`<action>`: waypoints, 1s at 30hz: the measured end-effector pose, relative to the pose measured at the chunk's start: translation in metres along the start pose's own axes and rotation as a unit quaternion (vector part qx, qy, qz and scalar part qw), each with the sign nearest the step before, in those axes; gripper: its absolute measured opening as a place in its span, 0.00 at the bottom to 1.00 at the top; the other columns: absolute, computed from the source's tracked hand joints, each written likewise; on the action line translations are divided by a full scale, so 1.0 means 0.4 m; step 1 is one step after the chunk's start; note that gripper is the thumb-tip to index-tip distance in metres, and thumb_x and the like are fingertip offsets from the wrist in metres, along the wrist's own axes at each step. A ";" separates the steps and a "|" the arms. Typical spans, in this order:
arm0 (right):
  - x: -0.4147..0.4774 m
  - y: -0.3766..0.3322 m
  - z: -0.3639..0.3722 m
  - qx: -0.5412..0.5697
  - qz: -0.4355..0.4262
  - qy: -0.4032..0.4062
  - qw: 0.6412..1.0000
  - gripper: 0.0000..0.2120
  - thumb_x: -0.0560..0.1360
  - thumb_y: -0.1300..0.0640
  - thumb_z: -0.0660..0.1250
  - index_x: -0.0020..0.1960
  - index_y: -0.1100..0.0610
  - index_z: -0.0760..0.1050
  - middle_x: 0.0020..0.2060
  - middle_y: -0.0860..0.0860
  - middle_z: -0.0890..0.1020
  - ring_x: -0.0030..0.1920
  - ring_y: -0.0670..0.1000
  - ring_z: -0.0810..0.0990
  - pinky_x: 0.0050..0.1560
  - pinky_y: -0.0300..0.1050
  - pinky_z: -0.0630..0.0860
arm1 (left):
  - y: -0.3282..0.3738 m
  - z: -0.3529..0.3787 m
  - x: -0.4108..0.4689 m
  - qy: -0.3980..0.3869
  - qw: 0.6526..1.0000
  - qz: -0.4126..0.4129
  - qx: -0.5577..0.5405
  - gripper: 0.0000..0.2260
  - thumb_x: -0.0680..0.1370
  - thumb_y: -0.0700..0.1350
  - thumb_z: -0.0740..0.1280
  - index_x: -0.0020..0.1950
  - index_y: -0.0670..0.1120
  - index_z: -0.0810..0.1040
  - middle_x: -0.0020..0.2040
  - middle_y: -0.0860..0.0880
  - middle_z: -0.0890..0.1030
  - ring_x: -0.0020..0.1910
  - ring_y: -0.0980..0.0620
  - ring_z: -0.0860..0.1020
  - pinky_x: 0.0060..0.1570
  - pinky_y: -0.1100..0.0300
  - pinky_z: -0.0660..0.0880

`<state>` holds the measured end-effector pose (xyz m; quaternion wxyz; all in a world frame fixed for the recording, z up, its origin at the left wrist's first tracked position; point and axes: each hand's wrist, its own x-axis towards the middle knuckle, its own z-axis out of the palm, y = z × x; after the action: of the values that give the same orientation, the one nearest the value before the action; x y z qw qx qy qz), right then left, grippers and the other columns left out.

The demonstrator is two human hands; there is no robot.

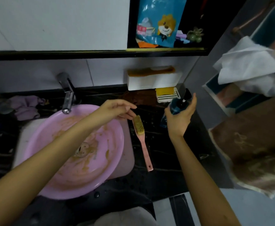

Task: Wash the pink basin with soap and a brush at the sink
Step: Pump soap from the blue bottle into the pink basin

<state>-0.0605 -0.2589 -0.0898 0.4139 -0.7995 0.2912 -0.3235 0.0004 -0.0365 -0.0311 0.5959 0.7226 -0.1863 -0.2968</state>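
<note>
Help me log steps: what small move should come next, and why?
Likely pump soap from the blue bottle in the right hand onto the upturned bristles of the brush, whose head the left hand pinches; the pink basin shows brown smears.

The light is dim and soft. The pink basin [114,144] looks brightest and the worktop [166,157] stays dark. The edges bend, and the towel [247,67] on the right is blurry.

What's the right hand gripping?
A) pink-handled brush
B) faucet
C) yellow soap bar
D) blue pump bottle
D: the right hand curls round the blue pump bottle; the pink-handled brush lies on the counter by the left hand.
</note>
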 end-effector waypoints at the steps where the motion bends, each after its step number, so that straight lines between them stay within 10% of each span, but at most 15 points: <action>1: -0.003 -0.007 -0.007 0.004 -0.015 -0.012 1.000 0.44 0.70 0.60 0.73 0.76 0.53 0.50 0.74 0.55 0.59 0.70 0.43 0.58 0.59 0.24 0.55 | -0.003 -0.008 -0.005 0.002 0.999 -0.020 -0.028 0.10 0.81 0.40 0.59 0.57 0.45 0.79 0.46 0.49 0.84 0.45 0.54 0.83 0.49 0.62 0.77; 4: -0.027 -0.042 -0.038 0.028 -0.065 -0.056 0.996 0.47 0.69 0.60 0.72 0.77 0.51 0.45 0.75 0.55 0.58 0.71 0.42 0.58 0.68 0.30 0.56 | -0.018 -0.036 -0.027 0.021 0.994 -0.054 -0.095 0.12 0.81 0.43 0.57 0.56 0.45 0.79 0.47 0.48 0.84 0.46 0.52 0.82 0.53 0.58 0.76; 9: -0.097 -0.145 -0.057 0.050 -0.138 -0.157 0.977 0.45 0.69 0.64 0.71 0.76 0.52 0.47 0.69 0.44 0.67 0.58 0.28 0.69 0.53 0.21 0.66 | -0.083 -0.100 -0.105 0.103 0.988 -0.084 -0.083 0.12 0.82 0.40 0.55 0.54 0.44 0.79 0.43 0.50 0.83 0.41 0.57 0.81 0.44 0.66 0.76; 13: -0.161 -0.190 -0.037 0.058 -0.087 -0.320 0.942 0.40 0.68 0.62 0.72 0.72 0.46 0.54 0.54 0.42 0.79 0.50 0.38 0.80 0.50 0.33 0.76 | -0.173 -0.176 -0.185 0.170 0.981 -0.093 -0.018 0.10 0.80 0.38 0.58 0.50 0.45 0.79 0.37 0.56 0.84 0.39 0.61 0.81 0.41 0.70 0.75; 18: -0.270 -0.228 0.001 0.017 -0.058 -0.434 0.899 0.36 0.67 0.52 0.71 0.69 0.41 0.57 0.51 0.48 0.79 0.44 0.40 0.80 0.40 0.29 0.74 | -0.322 -0.332 -0.314 0.327 0.922 -0.123 0.168 0.10 0.76 0.35 0.64 0.56 0.39 0.79 0.54 0.42 0.80 0.54 0.48 0.77 0.54 0.59 0.70; 21: -0.331 -0.232 0.027 0.026 -0.048 -0.470 0.881 0.34 0.65 0.49 0.70 0.67 0.38 0.58 0.54 0.40 0.75 0.49 0.47 0.79 0.47 0.45 0.78 | -0.410 -0.388 -0.383 0.344 0.873 -0.204 0.278 0.20 0.73 0.39 0.70 0.64 0.37 0.73 0.61 0.36 0.75 0.60 0.38 0.73 0.57 0.52 0.70; 24: -0.373 -0.231 0.047 0.001 -0.023 -0.512 0.859 0.32 0.65 0.49 0.69 0.65 0.41 0.59 0.44 0.42 0.77 0.41 0.54 0.79 0.46 0.58 0.76 | -0.439 -0.393 -0.416 0.314 0.887 -0.265 0.212 0.27 0.69 0.45 0.73 0.63 0.34 0.71 0.58 0.33 0.75 0.57 0.36 0.75 0.50 0.51 0.71; 30: -0.448 -0.230 0.065 -0.036 -0.010 -0.593 0.804 0.30 0.70 0.57 0.68 0.66 0.42 0.58 0.32 0.42 0.75 0.33 0.45 0.73 0.40 0.46 0.71 | -0.425 -0.376 -0.455 0.394 0.892 -0.190 0.115 0.19 0.68 0.41 0.69 0.57 0.34 0.73 0.50 0.36 0.77 0.45 0.47 0.73 0.42 0.59 0.67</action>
<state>-0.1339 -0.0704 -0.0725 0.4734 -0.8528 -0.0075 0.2202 -0.0533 0.2271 -0.1417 0.4656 0.8653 0.1714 -0.0717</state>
